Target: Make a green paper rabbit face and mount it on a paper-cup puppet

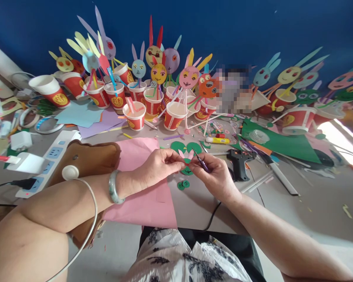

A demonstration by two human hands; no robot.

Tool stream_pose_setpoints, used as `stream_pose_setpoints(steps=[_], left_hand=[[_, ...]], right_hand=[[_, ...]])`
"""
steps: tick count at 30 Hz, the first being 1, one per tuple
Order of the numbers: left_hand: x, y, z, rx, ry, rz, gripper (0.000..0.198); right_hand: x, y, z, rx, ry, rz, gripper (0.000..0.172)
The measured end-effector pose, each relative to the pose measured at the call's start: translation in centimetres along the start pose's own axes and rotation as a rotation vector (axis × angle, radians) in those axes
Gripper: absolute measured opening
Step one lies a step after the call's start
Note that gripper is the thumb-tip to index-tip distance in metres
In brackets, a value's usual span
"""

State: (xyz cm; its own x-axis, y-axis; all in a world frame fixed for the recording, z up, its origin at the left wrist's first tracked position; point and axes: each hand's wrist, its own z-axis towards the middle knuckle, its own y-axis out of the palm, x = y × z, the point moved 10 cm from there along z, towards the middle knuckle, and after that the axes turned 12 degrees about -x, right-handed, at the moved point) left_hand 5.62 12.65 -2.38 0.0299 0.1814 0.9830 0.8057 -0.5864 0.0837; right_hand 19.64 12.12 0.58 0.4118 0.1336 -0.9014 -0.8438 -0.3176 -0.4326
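Between my two hands lies a small green paper disc [188, 171] with a drawn smile and two pink paper ears [181, 154] at its top. My left hand [160, 166] pinches the disc's left edge between thumb and fingers. A slim dark pen-like tool [202, 161] is gripped in my right hand [216, 176], its tip pointing up and left; its exact kind is unclear. The right thumb and fingertips also touch the disc's right side. Larger green paper circles [178, 147] sit just beyond. Two small lettered green discs [182, 184] lie nearer me.
Pink paper [141, 196] spreads under my left forearm, beside a brown pouch [85, 156] and a white power strip [54, 156]. A black glue gun [240, 162], yellow glue stick [217, 140] and white-handled cutter [282, 178] lie right. Paper cups [135, 117] with paper faces line the back.
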Motion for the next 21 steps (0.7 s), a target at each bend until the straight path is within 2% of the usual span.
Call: stream_pose_setpoints(steps=[6,9,15,21], left_hand=[[0.2,0.5,-0.1,-0.040,0.022,0.109,0.013],[0.3,0.5,-0.1,-0.044,0.020,0.085,0.012],[1.3,0.5,-0.1,-0.037,0.083,-0.229,0.019],[1.0,0.6,-0.3,0.010,0.065,-0.409,0.022]], right_hand=[[-0.3,0.2,-0.1,-0.015,-0.001,-0.007,0.020],[-0.3,0.2,-0.1,-0.015,-0.006,0.021,0.028],[1.1,0.1,-0.3,-0.006,-0.031,0.168,0.061],[1.2,1.3,-0.6,-0.062,-0.043,0.142,0.058]])
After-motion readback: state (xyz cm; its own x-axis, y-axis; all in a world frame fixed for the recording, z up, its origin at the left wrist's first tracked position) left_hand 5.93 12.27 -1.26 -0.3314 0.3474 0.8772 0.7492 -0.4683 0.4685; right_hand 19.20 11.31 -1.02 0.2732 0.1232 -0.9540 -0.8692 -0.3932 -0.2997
